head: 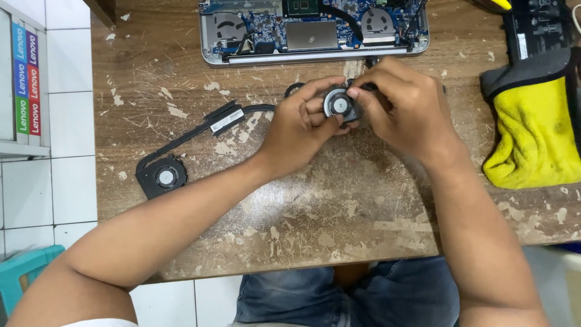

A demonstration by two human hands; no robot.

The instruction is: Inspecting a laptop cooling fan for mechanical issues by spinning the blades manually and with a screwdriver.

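Both hands met over the middle of the worn wooden table, a little nearer its far edge, and between them they held a small round cooling fan in a dark housing. The left hand had its fingers curled around the fan's left side, gripping it, while the right hand closed on the right side, thumb and forefinger pinched at the fan's upper rim. Toward the table's left edge lay a second fan, joined to a black heat pipe that curved back toward the hands. At the far edge sat an opened laptop with its circuit board showing. A yellow cloth lay against the right edge.
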